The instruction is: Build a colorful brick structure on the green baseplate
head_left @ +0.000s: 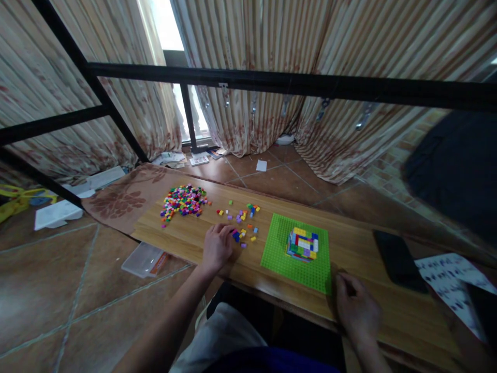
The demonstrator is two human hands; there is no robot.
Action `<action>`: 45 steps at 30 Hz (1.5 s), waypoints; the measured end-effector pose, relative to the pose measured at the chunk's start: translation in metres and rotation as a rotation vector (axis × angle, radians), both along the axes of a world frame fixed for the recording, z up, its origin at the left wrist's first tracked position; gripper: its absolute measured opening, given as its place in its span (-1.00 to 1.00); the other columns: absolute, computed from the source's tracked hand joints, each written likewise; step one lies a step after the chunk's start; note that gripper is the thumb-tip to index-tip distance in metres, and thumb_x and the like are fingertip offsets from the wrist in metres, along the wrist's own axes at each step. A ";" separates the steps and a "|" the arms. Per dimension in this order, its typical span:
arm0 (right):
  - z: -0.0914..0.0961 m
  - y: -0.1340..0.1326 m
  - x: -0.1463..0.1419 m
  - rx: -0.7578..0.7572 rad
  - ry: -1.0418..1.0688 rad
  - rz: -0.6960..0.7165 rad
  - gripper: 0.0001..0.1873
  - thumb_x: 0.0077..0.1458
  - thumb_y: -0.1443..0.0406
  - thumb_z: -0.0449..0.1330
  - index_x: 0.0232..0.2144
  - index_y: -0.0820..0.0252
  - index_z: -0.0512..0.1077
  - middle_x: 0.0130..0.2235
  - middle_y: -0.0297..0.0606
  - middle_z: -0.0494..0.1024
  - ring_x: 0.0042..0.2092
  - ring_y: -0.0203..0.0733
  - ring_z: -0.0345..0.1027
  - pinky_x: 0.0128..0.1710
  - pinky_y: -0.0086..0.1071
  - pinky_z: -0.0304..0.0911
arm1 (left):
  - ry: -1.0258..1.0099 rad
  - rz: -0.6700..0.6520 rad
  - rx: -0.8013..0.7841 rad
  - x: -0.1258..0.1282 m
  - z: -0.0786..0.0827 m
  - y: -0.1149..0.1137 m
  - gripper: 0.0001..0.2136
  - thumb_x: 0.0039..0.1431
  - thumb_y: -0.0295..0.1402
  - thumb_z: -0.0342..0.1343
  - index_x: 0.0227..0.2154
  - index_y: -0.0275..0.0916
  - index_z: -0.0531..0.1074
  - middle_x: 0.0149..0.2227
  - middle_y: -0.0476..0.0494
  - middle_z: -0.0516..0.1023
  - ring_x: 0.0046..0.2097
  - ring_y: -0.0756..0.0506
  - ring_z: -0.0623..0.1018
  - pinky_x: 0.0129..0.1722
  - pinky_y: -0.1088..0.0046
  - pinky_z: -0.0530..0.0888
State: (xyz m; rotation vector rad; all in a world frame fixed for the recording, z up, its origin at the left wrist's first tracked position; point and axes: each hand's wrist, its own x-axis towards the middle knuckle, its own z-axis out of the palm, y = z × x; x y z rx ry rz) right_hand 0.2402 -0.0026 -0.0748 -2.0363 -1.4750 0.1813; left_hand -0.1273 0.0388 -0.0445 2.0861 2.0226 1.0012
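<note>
Likely for easy reach, bricks (236,237) lie by the left hand (218,249); right hand (357,306) beside board (277,235); both hands' grip unclear.

No wording, brand or number legible. White sheet (453,284) at far right, beside dark phone (399,260): rows of dark marks, too blurred to tell letters from pictures. Orange label (159,262) on clear plastic container (140,259), on tiled floor (89,311): print too small to read. White booklet (199,160) below window: dark print, unreadable. Papers (171,158) just left: marks indistinct.
</note>
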 end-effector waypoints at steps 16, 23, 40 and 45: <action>-0.001 0.000 -0.001 -0.006 -0.018 -0.011 -0.44 0.12 -0.09 -0.06 -0.26 0.17 0.53 -0.16 -0.08 0.61 -0.18 0.05 0.47 -0.22 -0.20 0.28 | 0.133 -0.108 -0.136 -0.008 0.010 0.014 -0.59 0.08 -0.58 0.00 -0.04 -0.12 0.48 0.03 -0.20 0.42 0.04 -0.18 0.42 0.04 0.18 0.39; -0.002 0.001 0.000 -0.007 -0.008 -0.023 -0.46 0.11 -0.07 -0.04 -0.27 0.18 0.53 -0.17 -0.10 0.61 -0.19 0.02 0.48 -0.23 -0.22 0.29 | 0.131 -0.159 -0.179 -0.011 0.010 0.019 -0.77 0.15 -0.49 0.03 -0.21 -0.14 0.53 0.02 -0.18 0.42 0.06 -0.19 0.41 0.05 0.18 0.38; -0.001 0.001 0.002 -0.056 -0.017 -0.031 -0.48 0.09 -0.08 -0.04 -0.26 0.13 0.52 -0.15 -0.10 0.61 -0.20 0.05 0.48 -0.27 -0.20 0.28 | 0.116 -0.058 -0.109 0.010 0.029 0.040 -0.78 0.23 -0.37 0.01 -0.13 -0.17 0.50 -0.08 -0.18 0.50 -0.03 -0.15 0.45 0.00 0.27 0.36; -0.005 0.002 0.004 -0.068 0.010 -0.032 -0.47 0.08 -0.09 -0.04 -0.25 0.12 0.52 -0.12 -0.12 0.60 -0.15 0.07 0.48 -0.22 -0.18 0.30 | 0.272 0.114 -0.248 0.048 0.040 0.083 -0.70 0.24 -0.18 0.00 -0.23 -0.26 0.54 -0.15 -0.30 0.51 -0.04 -0.26 0.43 -0.09 0.20 0.36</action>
